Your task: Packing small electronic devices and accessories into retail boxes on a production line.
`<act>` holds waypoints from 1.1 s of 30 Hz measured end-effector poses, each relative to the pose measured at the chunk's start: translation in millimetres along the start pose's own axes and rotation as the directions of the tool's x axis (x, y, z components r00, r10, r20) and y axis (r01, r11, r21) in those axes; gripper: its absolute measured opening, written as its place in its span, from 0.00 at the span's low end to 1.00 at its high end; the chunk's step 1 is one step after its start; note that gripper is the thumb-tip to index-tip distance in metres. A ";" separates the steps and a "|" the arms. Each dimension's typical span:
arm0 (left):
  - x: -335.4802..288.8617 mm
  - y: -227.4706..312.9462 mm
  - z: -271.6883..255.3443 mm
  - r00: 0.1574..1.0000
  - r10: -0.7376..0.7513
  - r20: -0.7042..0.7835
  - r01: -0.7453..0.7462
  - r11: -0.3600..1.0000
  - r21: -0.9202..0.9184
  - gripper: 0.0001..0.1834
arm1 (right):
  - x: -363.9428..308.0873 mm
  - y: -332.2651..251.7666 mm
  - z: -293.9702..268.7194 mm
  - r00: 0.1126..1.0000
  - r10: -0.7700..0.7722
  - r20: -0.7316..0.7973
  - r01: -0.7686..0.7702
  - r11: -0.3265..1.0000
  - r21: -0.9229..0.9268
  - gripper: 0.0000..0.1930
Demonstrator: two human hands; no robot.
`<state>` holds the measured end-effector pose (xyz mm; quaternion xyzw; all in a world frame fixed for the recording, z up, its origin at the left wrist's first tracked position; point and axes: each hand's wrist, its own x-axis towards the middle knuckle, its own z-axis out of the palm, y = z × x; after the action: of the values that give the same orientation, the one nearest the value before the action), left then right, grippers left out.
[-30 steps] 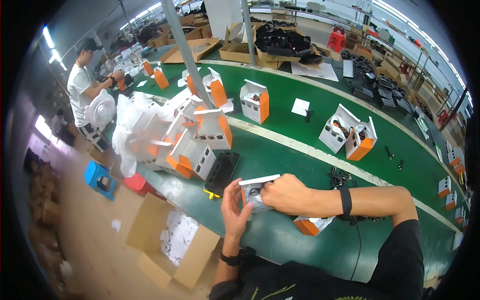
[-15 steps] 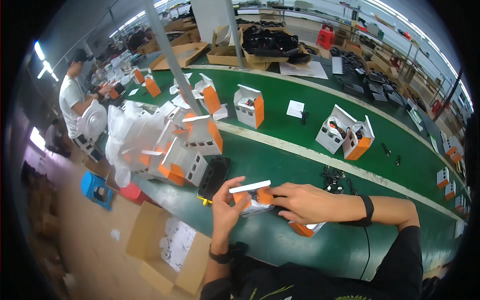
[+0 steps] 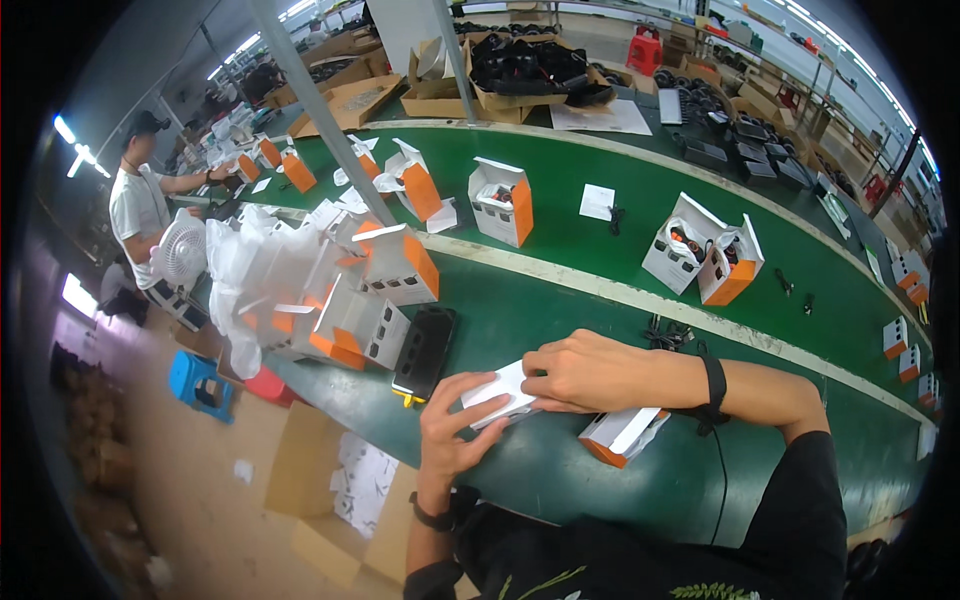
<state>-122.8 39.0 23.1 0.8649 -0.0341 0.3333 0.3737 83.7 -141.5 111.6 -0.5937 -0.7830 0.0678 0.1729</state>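
A small white-and-orange carton point(image 3: 499, 394) is between my hands at the near edge of the green table, its white top flap lying over the opening. My left hand point(image 3: 456, 423) grips it from the left, fingers across the top and thumb at the near side. At the carton's right end, the curled fingers of my right hand point(image 3: 585, 372) hold the flap's edge; my fingertips are partly hidden. Beneath my right wrist lies another white-and-orange carton point(image 3: 622, 436), with its white flap up. A black flat case point(image 3: 425, 350) rests left of my hands, with a yellow piece at its near end.
Open cartons point(image 3: 402, 265) and white plastic bags point(image 3: 262, 270) crowd the left. More cartons point(image 3: 502, 203) stand on the green belt point(image 3: 560, 240) beyond a pale rail. Black cables point(image 3: 668, 333) lie past my right hand. A cardboard box point(image 3: 330, 500) sits below left; a person point(image 3: 135, 205) works far left.
The carton's raised top flap has come down over the opening. My right hand has moved onto the flap's edge, and my left fingers have shifted across the top.
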 end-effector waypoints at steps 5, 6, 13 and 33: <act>1.4 -4.6 -0.6 0.991 0.026 0.128 -0.036 0.996 0.078 0.24 | 2.6 6.3 7.8 0.994 -0.009 0.109 0.004 0.999 0.047 0.12; 6.4 -0.4 1.9 0.989 0.039 0.141 -0.048 0.997 0.061 0.24 | -3.9 7.8 5.7 0.989 0.004 0.145 -0.016 0.997 0.078 0.13; -22.6 -8.6 12.9 0.985 0.037 0.167 -0.074 0.974 0.215 0.21 | 2.4 42.2 48.8 0.994 -0.078 0.074 0.068 0.990 0.124 0.22; 271.7 2.2 252.1 0.778 0.199 0.596 0.041 0.931 -0.364 0.67 | -493.1 -22.8 -70.3 -0.418 0.282 -0.863 -0.844 0.230 0.484 0.36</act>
<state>226.1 -79.6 62.4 0.8412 -0.2526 0.0324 0.4771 203.8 -625.0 90.4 -0.8226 0.0506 -0.4107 0.3901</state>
